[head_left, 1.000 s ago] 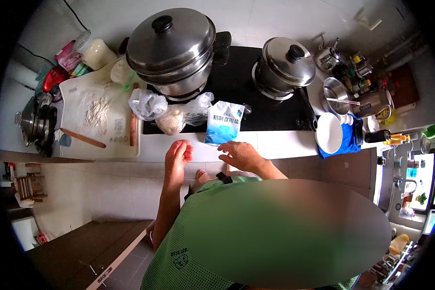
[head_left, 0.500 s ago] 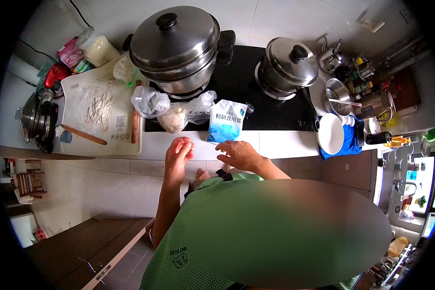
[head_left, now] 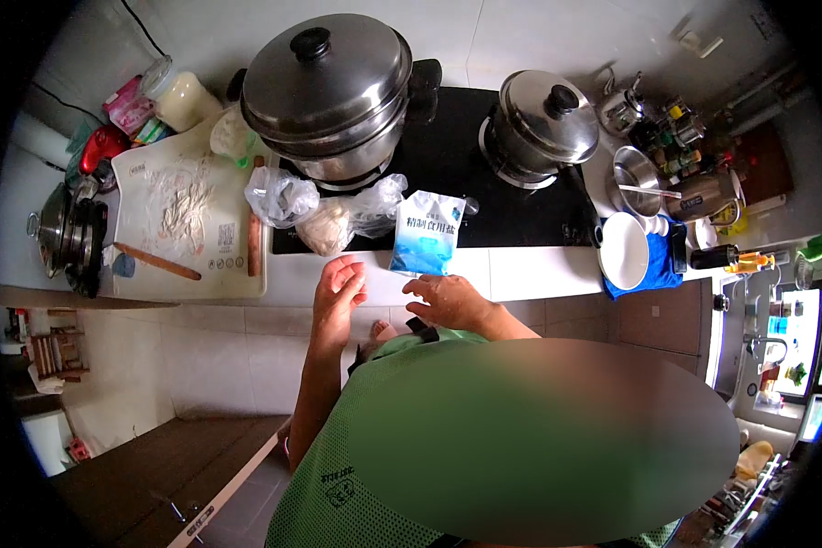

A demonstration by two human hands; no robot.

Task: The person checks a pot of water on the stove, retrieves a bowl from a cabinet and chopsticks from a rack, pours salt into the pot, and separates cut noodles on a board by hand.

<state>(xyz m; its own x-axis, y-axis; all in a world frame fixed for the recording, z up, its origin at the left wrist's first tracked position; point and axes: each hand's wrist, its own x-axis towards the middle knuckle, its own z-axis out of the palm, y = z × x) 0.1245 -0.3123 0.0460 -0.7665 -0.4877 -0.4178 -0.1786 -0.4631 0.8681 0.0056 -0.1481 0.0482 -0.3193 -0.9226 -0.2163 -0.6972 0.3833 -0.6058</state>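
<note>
My left hand [head_left: 341,290] hangs in front of the counter edge, palm turned inward, fingers loosely bent and nothing seen in it. Just beyond it, a lump of dough [head_left: 326,228] lies in a clear plastic bag [head_left: 283,196] at the front of the stove. My right hand [head_left: 449,301] is beside the lower edge of a blue and white salt bag [head_left: 426,236], its fingers half bent and apart. Whether a fingertip touches the salt bag I cannot tell.
A large steamer pot [head_left: 329,87] and a smaller lidded pot [head_left: 548,119] stand on the black stove [head_left: 457,128]. Left lies a floury board [head_left: 142,265] with rolling pins [head_left: 256,219]. At right are a white bowl [head_left: 624,251] and a steel bowl [head_left: 637,172].
My right hand has shifted slightly down and left near the salt bag. My left hand's fingers have loosened a little. The pots and bags stay in place.
</note>
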